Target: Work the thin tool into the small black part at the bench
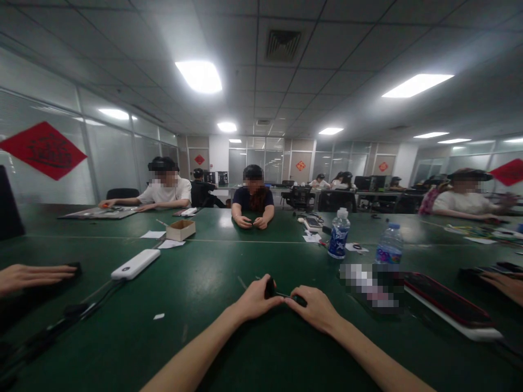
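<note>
Over the green table, my left hand point(257, 299) is closed, its fingers curled around a small dark piece point(269, 287). My right hand point(314, 306) pinches another dark piece point(300, 300) between thumb and fingers. A thin greyish rod or cord point(281, 295) shows between the two thumbs, which nearly touch. Whether it joins both dark pieces into one object I cannot tell, and its kind is too small and dim to make out. My palms and most fingertips are hidden from view.
Right of my hands lie a red-edged phone point(447, 299) on a white slab, a blue-labelled bottle point(339, 234) and a second bottle point(389, 245). Leftward are a white power bank point(136, 264) with cable and a small cardboard box point(180, 230). A co-worker point(253, 201) sits opposite.
</note>
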The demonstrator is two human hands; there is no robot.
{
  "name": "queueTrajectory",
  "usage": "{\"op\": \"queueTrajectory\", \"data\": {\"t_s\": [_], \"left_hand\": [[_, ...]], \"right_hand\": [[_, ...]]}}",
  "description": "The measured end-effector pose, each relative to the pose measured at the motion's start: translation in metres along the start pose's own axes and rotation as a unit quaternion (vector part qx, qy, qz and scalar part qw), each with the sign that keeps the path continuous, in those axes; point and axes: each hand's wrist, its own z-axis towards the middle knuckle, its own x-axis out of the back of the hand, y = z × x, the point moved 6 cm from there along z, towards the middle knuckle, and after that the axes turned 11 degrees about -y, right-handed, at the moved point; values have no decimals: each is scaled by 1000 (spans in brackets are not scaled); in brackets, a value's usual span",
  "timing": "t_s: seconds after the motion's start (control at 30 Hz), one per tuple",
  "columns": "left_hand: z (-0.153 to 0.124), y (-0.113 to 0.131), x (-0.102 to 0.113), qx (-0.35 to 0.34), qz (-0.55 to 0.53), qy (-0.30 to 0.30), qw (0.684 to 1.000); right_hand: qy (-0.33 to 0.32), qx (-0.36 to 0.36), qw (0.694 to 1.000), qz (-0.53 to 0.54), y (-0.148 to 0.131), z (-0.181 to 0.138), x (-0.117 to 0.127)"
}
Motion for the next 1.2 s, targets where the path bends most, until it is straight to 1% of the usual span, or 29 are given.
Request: {"op": "queueTrajectory", "data": {"t_s": [0.47,0.8,1.2], "left_hand": [[2,-1,-1,-3,20,8,1000],[0,2,-1,2,12,2,1000],[2,-3,-2,2,17,6,1000]], "right_hand": [[10,5,1000,-13,1,1,-1],[0,1,1000,-5,-1,0,0],[2,7,1000,-17,-4,-1,1]]}}
